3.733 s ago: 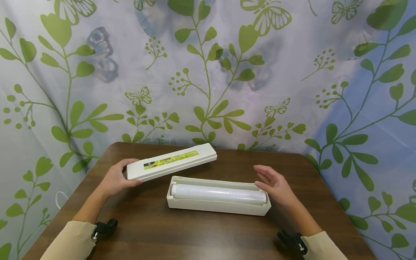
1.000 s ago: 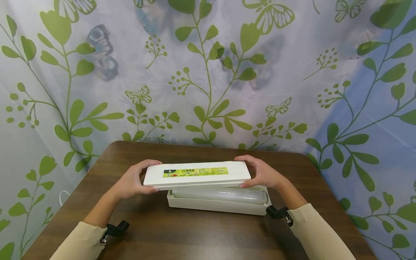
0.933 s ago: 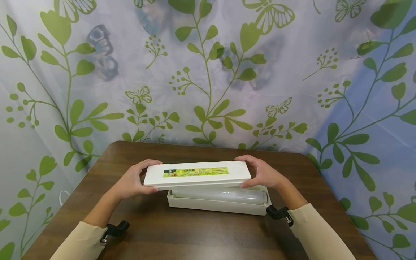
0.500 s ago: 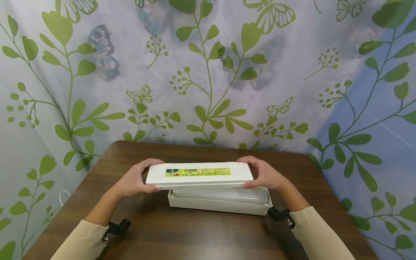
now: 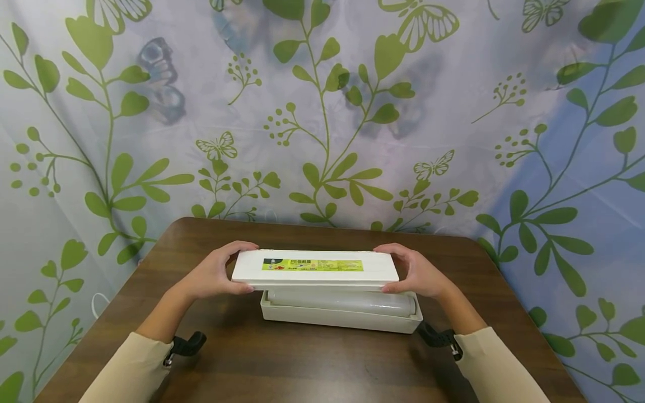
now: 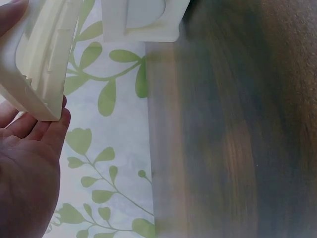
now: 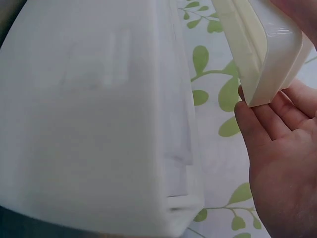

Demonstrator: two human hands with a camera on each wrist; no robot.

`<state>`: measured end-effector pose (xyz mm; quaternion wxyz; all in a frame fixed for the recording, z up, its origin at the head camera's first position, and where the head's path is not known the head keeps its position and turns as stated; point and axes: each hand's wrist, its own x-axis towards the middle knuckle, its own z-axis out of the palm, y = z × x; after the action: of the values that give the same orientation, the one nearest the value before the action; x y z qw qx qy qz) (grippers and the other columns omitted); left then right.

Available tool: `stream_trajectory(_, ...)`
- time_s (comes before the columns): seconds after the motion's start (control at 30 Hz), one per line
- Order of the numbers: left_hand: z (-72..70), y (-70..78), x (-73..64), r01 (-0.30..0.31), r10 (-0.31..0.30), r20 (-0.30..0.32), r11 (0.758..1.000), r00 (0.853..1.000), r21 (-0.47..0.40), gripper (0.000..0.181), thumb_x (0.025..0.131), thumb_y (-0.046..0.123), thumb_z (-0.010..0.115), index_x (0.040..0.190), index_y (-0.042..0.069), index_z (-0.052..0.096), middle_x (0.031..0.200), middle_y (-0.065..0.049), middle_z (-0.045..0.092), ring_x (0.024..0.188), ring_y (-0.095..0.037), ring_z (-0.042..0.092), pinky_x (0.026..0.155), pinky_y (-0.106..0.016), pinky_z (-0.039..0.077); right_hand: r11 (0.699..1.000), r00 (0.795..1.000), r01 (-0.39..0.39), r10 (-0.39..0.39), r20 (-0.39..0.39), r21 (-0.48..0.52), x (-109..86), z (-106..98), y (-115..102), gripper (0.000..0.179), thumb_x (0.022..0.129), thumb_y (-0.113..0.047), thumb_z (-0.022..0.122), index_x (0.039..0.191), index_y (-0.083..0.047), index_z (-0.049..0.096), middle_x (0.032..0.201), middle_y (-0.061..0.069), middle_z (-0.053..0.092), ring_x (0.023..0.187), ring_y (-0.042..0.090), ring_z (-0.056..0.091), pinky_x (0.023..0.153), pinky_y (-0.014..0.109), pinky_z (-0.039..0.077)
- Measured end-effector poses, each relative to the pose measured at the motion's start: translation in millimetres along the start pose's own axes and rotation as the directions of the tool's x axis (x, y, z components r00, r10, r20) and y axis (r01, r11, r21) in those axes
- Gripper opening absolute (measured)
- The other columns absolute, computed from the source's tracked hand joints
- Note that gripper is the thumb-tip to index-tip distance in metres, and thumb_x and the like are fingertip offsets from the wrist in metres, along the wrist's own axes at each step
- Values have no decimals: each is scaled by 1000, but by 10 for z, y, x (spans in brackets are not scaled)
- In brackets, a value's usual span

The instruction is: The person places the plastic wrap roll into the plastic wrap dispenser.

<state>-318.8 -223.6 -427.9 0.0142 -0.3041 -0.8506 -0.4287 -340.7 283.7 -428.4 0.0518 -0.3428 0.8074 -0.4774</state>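
Note:
Both hands hold a long white lid [image 5: 314,280] with a green and yellow label, raised over an uncovered white box. My left hand [image 5: 214,271] grips its left end, thumb at the front edge and fingers behind. At the other end, my right hand [image 5: 418,273] grips it the same way. Below lies the white box [image 5: 342,319] on the table, with a roll of plastic wrap [image 5: 353,302] inside. The lid hides the box's back part. In the left wrist view the lid's hollow underside [image 6: 47,59] shows; the right wrist view shows the box wall [image 7: 89,139] up close.
A brown wooden table [image 5: 282,364] carries the box. Behind it hangs a pale curtain [image 5: 322,112] printed with green leaves and butterflies. A black strap [image 5: 187,343] sits on the left wrist, another [image 5: 438,336] on the right.
Earlier the left hand alone held the lid, tilted, left of the box, with the right hand by the box's right end. Now both hold it level above the box, having shifted slightly right.

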Motion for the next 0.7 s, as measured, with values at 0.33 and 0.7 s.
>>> stream_trajectory(0.33,50,18,87,-12,12,1,1000,1000,-2,80,72,32,95,139,16,55,132,-1,60,110,-18,58,89,-29,52,999,998,41,-41,-46,8,-117,-16,26,82,74,-4,91,145,-8,51,142,12,56,127,14,55,104,20,46)
stream_trajectory(0.7,82,51,163,-42,42,1,999,999,4,85,71,34,96,140,11,53,137,-1,58,117,-22,56,95,-24,50,998,997,48,-45,-64,44,-258,8,39,83,76,1,88,148,-3,47,145,16,51,121,13,57,97,20,51)
